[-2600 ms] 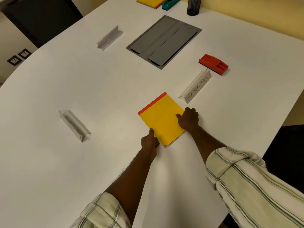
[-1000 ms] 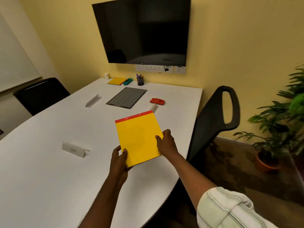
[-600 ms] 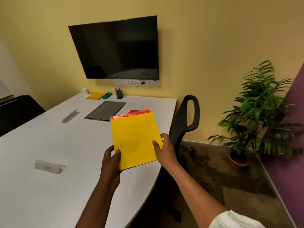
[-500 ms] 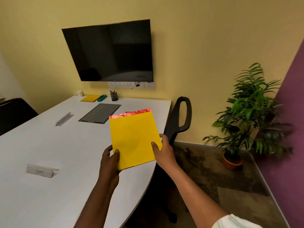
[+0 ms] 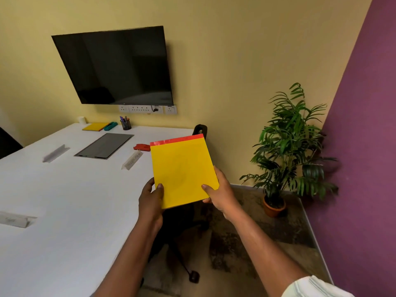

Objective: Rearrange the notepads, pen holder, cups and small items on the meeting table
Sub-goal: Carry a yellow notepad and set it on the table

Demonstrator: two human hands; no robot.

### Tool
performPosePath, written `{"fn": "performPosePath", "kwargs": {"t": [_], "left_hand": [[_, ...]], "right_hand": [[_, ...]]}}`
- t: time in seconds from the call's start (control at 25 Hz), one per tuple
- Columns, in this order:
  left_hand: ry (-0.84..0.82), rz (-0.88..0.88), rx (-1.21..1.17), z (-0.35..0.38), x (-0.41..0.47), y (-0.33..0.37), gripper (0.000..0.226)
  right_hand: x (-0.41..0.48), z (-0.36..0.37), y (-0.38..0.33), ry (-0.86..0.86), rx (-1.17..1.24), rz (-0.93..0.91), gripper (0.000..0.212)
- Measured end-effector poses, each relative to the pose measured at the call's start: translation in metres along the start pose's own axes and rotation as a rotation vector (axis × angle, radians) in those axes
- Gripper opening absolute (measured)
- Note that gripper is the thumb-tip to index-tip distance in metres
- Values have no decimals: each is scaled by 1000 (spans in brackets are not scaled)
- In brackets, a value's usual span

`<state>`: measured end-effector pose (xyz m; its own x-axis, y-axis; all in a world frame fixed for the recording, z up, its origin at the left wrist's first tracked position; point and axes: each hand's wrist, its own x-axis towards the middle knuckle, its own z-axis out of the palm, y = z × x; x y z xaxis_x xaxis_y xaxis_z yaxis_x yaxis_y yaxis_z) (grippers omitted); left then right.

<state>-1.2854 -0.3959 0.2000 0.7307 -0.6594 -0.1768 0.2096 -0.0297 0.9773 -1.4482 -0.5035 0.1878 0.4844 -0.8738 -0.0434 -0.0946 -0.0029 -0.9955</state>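
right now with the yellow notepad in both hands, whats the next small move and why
Probably carry the yellow notepad forward toward the far end of the table. Both hands, left and right, hold it in the air, off the table's edge, and a second yellow pad lies there by the pen holder.

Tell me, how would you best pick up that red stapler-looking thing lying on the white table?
Grip the red stapler across its two long sides, coming from above: it lies flat and low on the table, with open space around it. Its exact shape is too small to judge.
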Motion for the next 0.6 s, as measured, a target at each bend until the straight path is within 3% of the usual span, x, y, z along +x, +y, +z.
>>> {"fn": "performPosePath", "kwargs": {"t": [0.28, 0.6], "left_hand": [[-86, 53, 118, 69, 5, -5, 41], [-290, 99, 22, 194, 104, 12, 39]], "right_hand": [[23, -60, 24, 94, 121, -9, 68], [142, -144, 11, 279, 64, -54, 66]]}}
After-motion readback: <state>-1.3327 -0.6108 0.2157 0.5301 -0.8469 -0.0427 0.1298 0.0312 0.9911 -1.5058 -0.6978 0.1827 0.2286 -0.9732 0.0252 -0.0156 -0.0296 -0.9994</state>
